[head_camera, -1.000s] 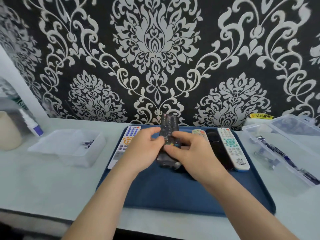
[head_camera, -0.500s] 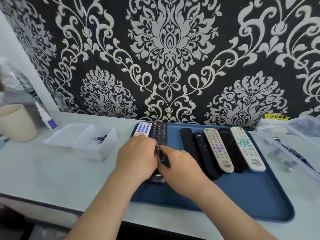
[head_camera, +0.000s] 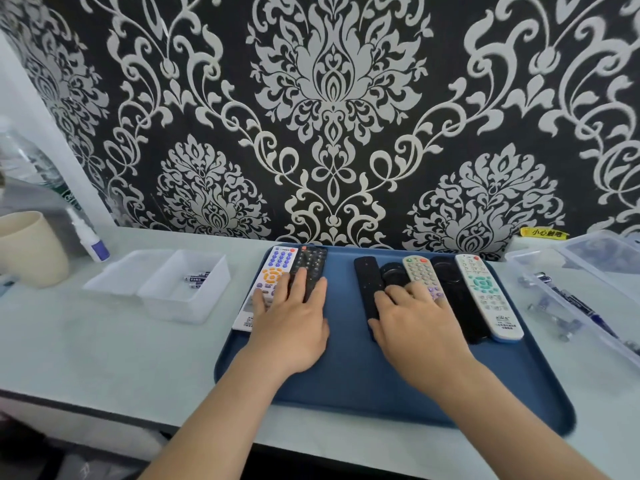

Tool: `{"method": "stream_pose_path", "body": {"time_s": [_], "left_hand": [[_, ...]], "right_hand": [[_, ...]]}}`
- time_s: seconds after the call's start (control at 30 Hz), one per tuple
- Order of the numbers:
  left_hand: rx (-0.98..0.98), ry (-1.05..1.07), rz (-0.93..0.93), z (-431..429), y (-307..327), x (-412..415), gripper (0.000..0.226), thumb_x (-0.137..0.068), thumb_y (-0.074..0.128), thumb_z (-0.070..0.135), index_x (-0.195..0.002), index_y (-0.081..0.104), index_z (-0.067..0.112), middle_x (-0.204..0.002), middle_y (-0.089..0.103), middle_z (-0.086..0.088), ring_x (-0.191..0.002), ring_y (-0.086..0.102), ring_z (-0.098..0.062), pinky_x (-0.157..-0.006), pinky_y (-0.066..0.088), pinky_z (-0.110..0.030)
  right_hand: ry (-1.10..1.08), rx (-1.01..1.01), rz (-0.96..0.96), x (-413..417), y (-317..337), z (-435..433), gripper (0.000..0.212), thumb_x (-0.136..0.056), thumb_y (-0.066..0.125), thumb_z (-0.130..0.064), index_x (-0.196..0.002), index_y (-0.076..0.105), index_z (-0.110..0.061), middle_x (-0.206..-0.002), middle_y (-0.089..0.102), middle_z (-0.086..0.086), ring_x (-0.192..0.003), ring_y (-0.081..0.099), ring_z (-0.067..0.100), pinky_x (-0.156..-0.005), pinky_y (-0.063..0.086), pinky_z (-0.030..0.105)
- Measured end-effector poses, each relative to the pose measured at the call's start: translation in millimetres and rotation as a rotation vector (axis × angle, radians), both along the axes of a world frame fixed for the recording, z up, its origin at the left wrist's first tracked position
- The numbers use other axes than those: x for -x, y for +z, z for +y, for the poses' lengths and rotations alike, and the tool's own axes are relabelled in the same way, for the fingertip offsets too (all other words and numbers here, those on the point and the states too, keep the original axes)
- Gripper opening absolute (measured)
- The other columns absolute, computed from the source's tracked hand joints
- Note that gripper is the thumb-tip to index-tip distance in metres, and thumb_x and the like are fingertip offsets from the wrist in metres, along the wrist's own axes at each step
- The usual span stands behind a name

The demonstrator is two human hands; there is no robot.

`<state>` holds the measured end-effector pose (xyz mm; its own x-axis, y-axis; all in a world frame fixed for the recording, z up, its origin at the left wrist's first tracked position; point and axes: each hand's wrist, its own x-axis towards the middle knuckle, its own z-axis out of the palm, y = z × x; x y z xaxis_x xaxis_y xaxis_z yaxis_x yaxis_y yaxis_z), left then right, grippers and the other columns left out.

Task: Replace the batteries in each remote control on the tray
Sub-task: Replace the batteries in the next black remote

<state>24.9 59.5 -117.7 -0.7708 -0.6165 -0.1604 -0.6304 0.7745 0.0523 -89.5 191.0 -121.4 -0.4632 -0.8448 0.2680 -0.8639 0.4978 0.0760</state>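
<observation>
A blue tray [head_camera: 346, 375] holds several remotes lying face up. At its left lie a white remote with orange and blue buttons [head_camera: 273, 271] and a black remote with many buttons [head_camera: 313, 263]. My left hand [head_camera: 294, 320] rests flat across both, fingers spread. To the right lie a slim black remote [head_camera: 367, 278], a round-pad black remote [head_camera: 393, 271], a beige remote [head_camera: 420, 270], another black remote [head_camera: 450, 282] and a white remote with teal buttons [head_camera: 488, 296]. My right hand [head_camera: 415, 317] lies over the slim black, round-pad and beige remotes, fingers apart.
A white two-part bin [head_camera: 166, 289] left of the tray holds a few batteries [head_camera: 197, 278]. A beige cup [head_camera: 27, 251] and a small white bottle [head_camera: 91, 240] stand far left. A clear plastic box [head_camera: 588, 306] with batteries sits at the right. The wall is close behind.
The black buttoned remote, held up in both hands a second ago, now lies on the tray beside the white one. My right hand has moved right onto the other remotes.
</observation>
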Motion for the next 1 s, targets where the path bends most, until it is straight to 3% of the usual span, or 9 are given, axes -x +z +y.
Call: {"method": "stream_pose_path", "body": {"time_s": [0.23, 0.33, 0.43, 0.5, 0.57, 0.63, 0.8, 0.9, 1.0], "left_hand": [[-0.001, 0.021, 0.023, -1.2, 5.1, 4.3, 0.062, -0.098, 0.034, 0.044, -0.151, 0.005, 0.031, -0.162, -0.006, -0.001, -0.148, -0.005, -0.027, -0.115, 0.007, -0.059], [0.009, 0.034, 0.046, -1.9, 8.4, 3.9, 0.057, -0.097, 0.034, 0.046, -0.149, 0.015, 0.034, -0.161, 0.005, 0.001, -0.146, 0.004, -0.024, -0.114, 0.014, -0.056], [0.103, -0.008, 0.223, 5.1, 12.7, 6.3, 0.044, -0.096, 0.04, 0.038, -0.14, 0.036, 0.032, -0.149, 0.032, 0.005, -0.137, 0.026, -0.021, -0.109, 0.026, -0.047], [0.088, -0.096, 0.425, 14.9, 16.9, 10.1, 0.036, -0.095, 0.043, 0.028, -0.129, 0.052, 0.029, -0.13, 0.052, 0.007, -0.121, 0.043, -0.02, -0.1, 0.038, -0.038], [0.038, -0.174, 0.489, 29.6, 20.7, 13.9, 0.031, -0.093, 0.042, 0.025, -0.116, 0.063, 0.027, -0.111, 0.063, 0.005, -0.107, 0.052, -0.02, -0.09, 0.044, -0.038], [0.045, -0.22, 0.472, 41.3, 18.0, 17.6, 0.029, -0.09, 0.04, 0.028, -0.105, 0.065, 0.026, -0.097, 0.067, 0.002, -0.097, 0.057, -0.022, -0.08, 0.048, -0.041], [-0.115, -0.171, 0.663, 47.5, 14.2, 29.2, 0.038, -0.096, 0.044, 0.039, -0.133, 0.04, 0.036, -0.089, 0.069, 0.002, -0.082, 0.063, -0.023, -0.074, 0.049, -0.041], [-0.478, -0.047, 0.86, 54.3, 22.4, 37.7, 0.055, -0.093, 0.055, 0.042, -0.141, 0.027, 0.039, -0.091, 0.07, 0.011, -0.074, 0.062, -0.007, -0.075, 0.048, -0.028], [-0.908, 0.068, 1.089, 59.7, 31.1, 47.8, 0.041, -0.09, 0.065, 0.027, -0.128, 0.05, 0.028, -0.092, 0.073, 0.003, -0.075, 0.066, -0.004, -0.068, 0.055, -0.026]], "right_hand": [[-0.013, 0.062, -0.032, -14.5, -7.6, -7.2, 0.056, -0.05, 0.089, -0.057, -0.067, 0.064, -0.01, -0.061, 0.062, 0.009, -0.062, 0.059, 0.03, -0.049, 0.049, 0.04], [-0.01, 0.076, -0.081, -18.5, -4.3, -11.2, 0.056, -0.031, 0.098, -0.039, -0.06, 0.058, -0.011, -0.049, 0.056, 0.007, -0.046, 0.056, 0.025, -0.039, 0.041, 0.03], [-0.022, 0.147, -0.103, -13.6, -0.6, -12.0, 0.058, -0.022, 0.092, -0.017, -0.054, 0.044, -0.015, -0.036, 0.046, 0.004, -0.03, 0.047, 0.022, -0.038, 0.012, 0.019], [-0.031, 0.156, -0.101, -10.4, 7.9, -8.7, 0.057, -0.032, 0.089, -0.015, -0.059, 0.039, -0.016, -0.039, 0.05, 0.007, -0.031, 0.05, 0.025, -0.041, 0.006, 0.021], [-0.056, 0.153, -0.081, -2.9, 11.0, -7.8, 0.037, -0.071, 0.076, -0.02, -0.075, 0.039, -0.015, -0.07, 0.067, 0.012, -0.063, 0.067, 0.031, -0.047, 0.023, 0.029], [-0.129, 0.154, -0.255, 0.6, 14.9, -3.7, 0.018, -0.091, 0.057, -0.026, -0.082, 0.045, -0.016, -0.091, 0.07, 0.008, -0.087, 0.066, 0.031, -0.061, 0.032, 0.032], [-0.183, 0.559, -0.92, 18.1, 16.5, 5.6, 0.007, -0.088, 0.068, -0.021, -0.084, 0.072, -0.016, -0.072, 0.073, -0.001, -0.067, 0.065, 0.017, -0.062, 0.049, 0.029], [-0.132, 0.803, -1.501, 23.9, 30.5, 14.7, 0.011, -0.094, 0.065, -0.018, -0.097, 0.072, -0.011, -0.077, 0.074, 0.003, -0.063, 0.063, 0.012, -0.056, 0.044, 0.024], [-0.064, 0.905, -1.719, 26.4, 42.4, 19.5, 0.019, -0.099, 0.056, -0.025, -0.099, 0.071, -0.013, -0.083, 0.071, 0.005, -0.067, 0.058, 0.013, -0.053, 0.04, 0.022]]}}
